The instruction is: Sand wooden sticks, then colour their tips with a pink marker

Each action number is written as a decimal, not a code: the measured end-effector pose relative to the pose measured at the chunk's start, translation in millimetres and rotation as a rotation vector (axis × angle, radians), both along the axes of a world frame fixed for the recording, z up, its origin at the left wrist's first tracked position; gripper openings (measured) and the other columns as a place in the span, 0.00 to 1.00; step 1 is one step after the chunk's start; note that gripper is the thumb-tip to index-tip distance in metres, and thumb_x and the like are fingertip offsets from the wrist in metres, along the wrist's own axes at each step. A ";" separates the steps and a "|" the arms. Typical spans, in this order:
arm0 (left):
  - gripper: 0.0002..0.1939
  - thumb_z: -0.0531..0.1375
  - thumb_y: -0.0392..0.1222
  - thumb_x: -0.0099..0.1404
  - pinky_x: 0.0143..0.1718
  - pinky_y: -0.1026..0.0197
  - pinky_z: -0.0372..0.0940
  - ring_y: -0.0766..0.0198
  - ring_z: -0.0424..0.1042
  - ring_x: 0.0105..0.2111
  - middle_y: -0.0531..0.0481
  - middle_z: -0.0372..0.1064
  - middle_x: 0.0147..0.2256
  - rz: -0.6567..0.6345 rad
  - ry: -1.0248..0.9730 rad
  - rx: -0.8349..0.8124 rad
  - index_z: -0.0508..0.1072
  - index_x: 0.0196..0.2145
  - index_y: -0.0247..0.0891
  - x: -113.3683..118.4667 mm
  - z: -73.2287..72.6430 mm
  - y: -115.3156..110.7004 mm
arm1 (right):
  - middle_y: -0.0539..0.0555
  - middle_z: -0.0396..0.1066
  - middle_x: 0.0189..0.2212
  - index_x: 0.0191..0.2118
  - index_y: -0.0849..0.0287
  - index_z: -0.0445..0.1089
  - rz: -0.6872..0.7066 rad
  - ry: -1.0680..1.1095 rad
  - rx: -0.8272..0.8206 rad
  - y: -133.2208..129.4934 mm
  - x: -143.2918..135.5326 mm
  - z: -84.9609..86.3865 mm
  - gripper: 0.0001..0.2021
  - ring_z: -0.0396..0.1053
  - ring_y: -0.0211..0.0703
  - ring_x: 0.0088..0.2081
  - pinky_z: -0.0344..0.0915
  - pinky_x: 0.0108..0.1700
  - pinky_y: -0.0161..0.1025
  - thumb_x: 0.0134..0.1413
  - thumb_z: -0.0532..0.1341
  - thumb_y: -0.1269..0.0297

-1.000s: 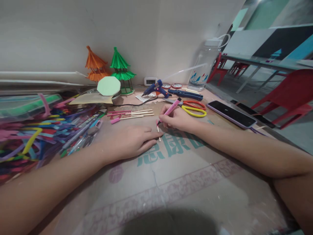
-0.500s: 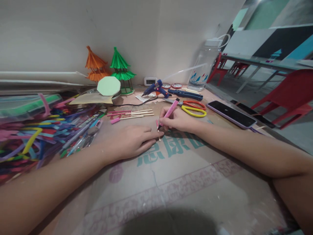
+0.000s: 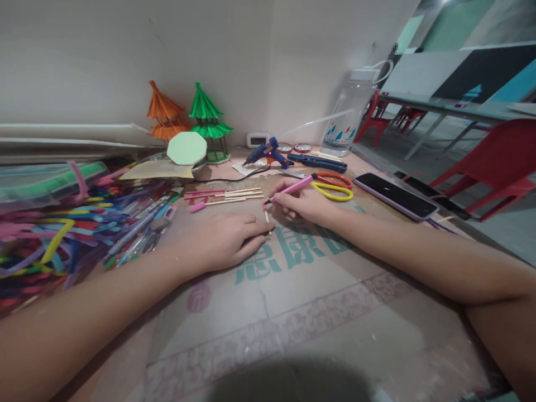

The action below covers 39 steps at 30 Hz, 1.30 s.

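Note:
A pink marker (image 3: 290, 190) is pinched in my right hand (image 3: 307, 202), slanted, with its dark tip at the far end of a short thin stick (image 3: 267, 216). That stick is pinkish at the far end and pale at the near end. My left hand (image 3: 221, 240) lies flat with its fingers stretched out, the index fingertip pressing the stick's near end against the cardboard (image 3: 318, 335). Just beyond the left hand lie several thin sticks (image 3: 245, 194), some partly pink, and a pink cap (image 3: 197, 206).
At the back stand orange (image 3: 165, 106) and green (image 3: 207, 111) pagoda models, a glue gun (image 3: 266, 152), pliers (image 3: 318, 162) and a water bottle (image 3: 345, 111). Scissors (image 3: 333, 191) and a phone (image 3: 396, 195) lie at right. Colourful pipe cleaners (image 3: 46, 234) heap at left.
The marker has tilted lower, its tip moving away from me to the stick's far end. My right hand has shifted slightly; the left has barely moved.

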<state>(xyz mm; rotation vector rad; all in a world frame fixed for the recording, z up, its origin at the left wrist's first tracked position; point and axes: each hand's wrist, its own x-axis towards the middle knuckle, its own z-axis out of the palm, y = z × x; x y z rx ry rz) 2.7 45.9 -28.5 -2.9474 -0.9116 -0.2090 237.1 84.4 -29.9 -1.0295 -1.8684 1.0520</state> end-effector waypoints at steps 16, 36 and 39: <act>0.22 0.45 0.48 0.78 0.36 0.59 0.63 0.58 0.75 0.39 0.48 0.76 0.40 -0.018 0.017 -0.014 0.70 0.61 0.47 1.5 3.0 -0.5 | 0.48 0.71 0.21 0.33 0.59 0.67 -0.057 -0.166 0.010 -4.7 -4.3 6.6 0.06 0.62 0.33 0.19 0.58 0.22 0.32 0.59 0.60 0.63; 0.22 0.45 0.48 0.78 0.33 0.59 0.61 0.57 0.75 0.37 0.48 0.75 0.37 -0.019 0.061 0.007 0.68 0.63 0.48 2.3 4.3 -1.0 | 0.49 0.72 0.21 0.33 0.59 0.69 0.013 -0.191 0.052 -5.1 -1.8 7.3 0.07 0.64 0.34 0.21 0.59 0.24 0.32 0.60 0.61 0.62; 0.23 0.45 0.48 0.78 0.33 0.59 0.61 0.57 0.76 0.37 0.48 0.75 0.36 -0.008 0.071 0.007 0.67 0.64 0.49 2.9 5.7 -1.6 | 0.48 0.71 0.21 0.32 0.59 0.68 0.061 -0.185 0.023 -6.0 -0.5 9.2 0.07 0.65 0.35 0.22 0.60 0.25 0.32 0.58 0.61 0.62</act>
